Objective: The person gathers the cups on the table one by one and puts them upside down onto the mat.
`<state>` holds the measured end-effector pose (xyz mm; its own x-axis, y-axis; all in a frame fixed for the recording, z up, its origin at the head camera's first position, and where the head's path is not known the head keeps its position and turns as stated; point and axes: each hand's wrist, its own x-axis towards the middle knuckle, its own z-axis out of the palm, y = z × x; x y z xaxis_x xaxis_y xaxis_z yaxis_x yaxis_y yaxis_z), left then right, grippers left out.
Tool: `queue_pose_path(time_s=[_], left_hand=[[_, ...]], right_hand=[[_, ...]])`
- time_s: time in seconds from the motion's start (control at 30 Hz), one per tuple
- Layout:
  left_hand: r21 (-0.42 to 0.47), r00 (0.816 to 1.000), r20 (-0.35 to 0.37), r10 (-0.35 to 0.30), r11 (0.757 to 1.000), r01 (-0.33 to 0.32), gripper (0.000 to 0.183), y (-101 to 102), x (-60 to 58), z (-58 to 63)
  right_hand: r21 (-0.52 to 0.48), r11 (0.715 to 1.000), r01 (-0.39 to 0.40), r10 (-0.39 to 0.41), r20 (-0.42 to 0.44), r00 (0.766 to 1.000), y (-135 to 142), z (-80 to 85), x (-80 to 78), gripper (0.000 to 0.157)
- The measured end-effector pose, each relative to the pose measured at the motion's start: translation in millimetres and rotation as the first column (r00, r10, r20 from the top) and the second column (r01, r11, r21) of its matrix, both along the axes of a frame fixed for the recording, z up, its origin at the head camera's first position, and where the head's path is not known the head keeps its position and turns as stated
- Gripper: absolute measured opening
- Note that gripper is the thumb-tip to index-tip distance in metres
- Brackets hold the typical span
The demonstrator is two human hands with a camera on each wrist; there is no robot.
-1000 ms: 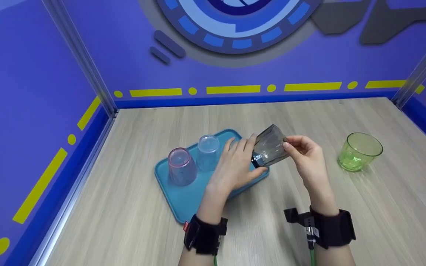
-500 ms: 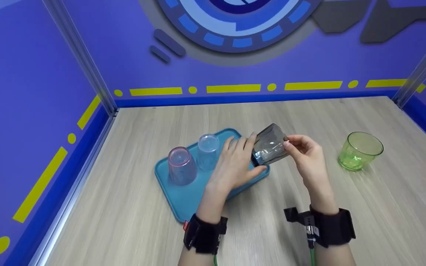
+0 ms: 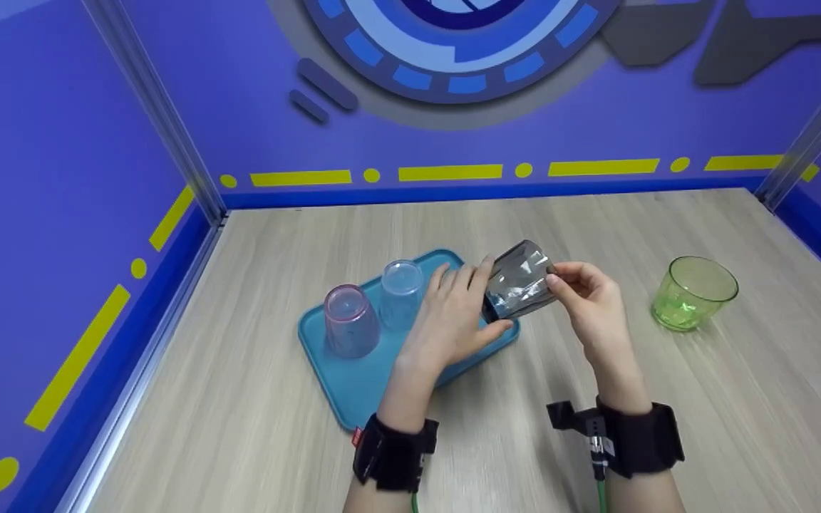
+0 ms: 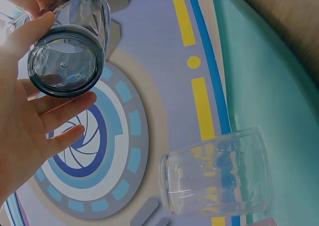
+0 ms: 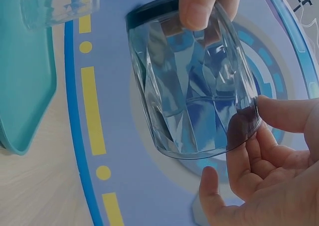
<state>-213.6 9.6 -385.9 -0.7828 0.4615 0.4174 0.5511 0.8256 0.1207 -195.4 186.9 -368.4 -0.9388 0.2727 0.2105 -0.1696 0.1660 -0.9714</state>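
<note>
Both hands hold a smoky grey clear tumbler [image 3: 521, 281] tilted above the right end of a teal tray [image 3: 357, 388]. My left hand [image 3: 447, 317] has the dark thick base [image 4: 65, 66] between thumb and fingers, the fingers spread fairly straight. On the opposite side, my right hand [image 3: 596, 306] pinches the rim between thumb and fingertips, as the right wrist view also shows. The tumbler's faceted wall [image 5: 184, 91] looks see-through, with nothing visible inside. Upside down on the tray stand a pink-tinted tumbler [image 3: 350, 324] and a colourless tumbler [image 3: 401, 285], left of my left hand.
A green tumbler [image 3: 692, 296] stands upright on the wooden table [image 3: 760, 399], right of my right hand. Blue patterned panels [image 3: 453, 142] enclose the table at the back and both sides. Black bands with green cables wrap both wrists.
The grey tumbler has turned slightly between the hands, and the bright reflections on its wall have shifted. Both hands stay in nearly the same place; the tray and other tumblers have not moved.
</note>
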Motion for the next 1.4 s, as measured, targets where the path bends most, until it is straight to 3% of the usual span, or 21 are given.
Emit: queue_pose_path(time_s=[0.5, 1.0, 1.4], left_hand=[[-0.013, 0.999, 0.035, 0.010, 1.000, -0.009, 0.081, -2.6, 2.2, 4.4], [-0.001, 1.000, -0.019, 0.012, 1.000, -0.013, 0.076, -4.5, 2.2, 3.2], [0.006, 1.000, -0.017, 0.014, 1.000, -0.013, 0.074, -5.4, 2.3, 4.3]], right_hand=[[0.003, 1.000, 0.000, 0.000, 0.007, 1.000, -0.4, -2.2, -2.3, 0.016], [0.013, 1.000, -0.009, 0.009, 0.000, 1.000, 0.2, -6.8, -4.4, 0.019], [0.012, 1.000, -0.012, 0.012, 0.014, 1.000, 0.1, -9.0, -7.7, 0.018]])
